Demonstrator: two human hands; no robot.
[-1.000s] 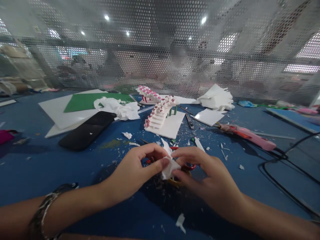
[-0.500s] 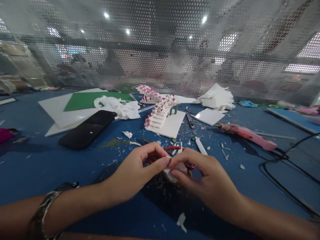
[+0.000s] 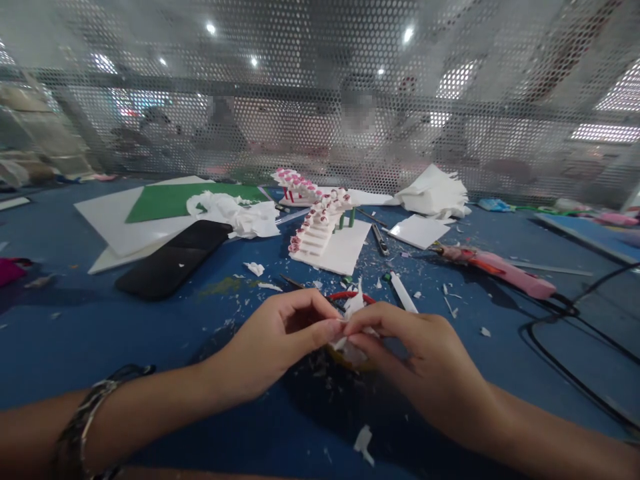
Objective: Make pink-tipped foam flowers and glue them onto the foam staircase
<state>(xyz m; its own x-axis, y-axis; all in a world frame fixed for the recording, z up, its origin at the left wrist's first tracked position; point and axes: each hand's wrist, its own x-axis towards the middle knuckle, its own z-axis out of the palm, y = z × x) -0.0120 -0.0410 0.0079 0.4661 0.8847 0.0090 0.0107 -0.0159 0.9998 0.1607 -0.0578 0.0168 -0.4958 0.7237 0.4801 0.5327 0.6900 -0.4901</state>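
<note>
Thumb and fingertips of my left hand [image 3: 285, 340] are pinched together, and they meet the pinched fingertips of my right hand [image 3: 415, 360]. Between them is a small bit of white tissue paper, mostly covered by the fingers. Just beneath and behind the fingertips lies a round thing with a red and yellow rim [image 3: 345, 295], holding crumpled white paper scraps [image 3: 356, 303]. Beyond the hands stands a small white model staircase [image 3: 315, 237] edged with pink and dark red blossoms, on a white base sheet [image 3: 355, 247].
A black phone-like slab [image 3: 175, 260] lies left, near crumpled tissue [image 3: 245, 213] and a green sheet [image 3: 190, 202]. To the right are a craft knife [image 3: 380, 240], a white stick [image 3: 403, 293], a pink corded tool [image 3: 510, 273] and a tissue stack [image 3: 433, 193]. Perforated metal screen [image 3: 300, 87] behind.
My right hand has shifted slightly right and down, the fingertips still meeting. More of the white scraps and of the red and yellow rim shows behind the fingers.
</note>
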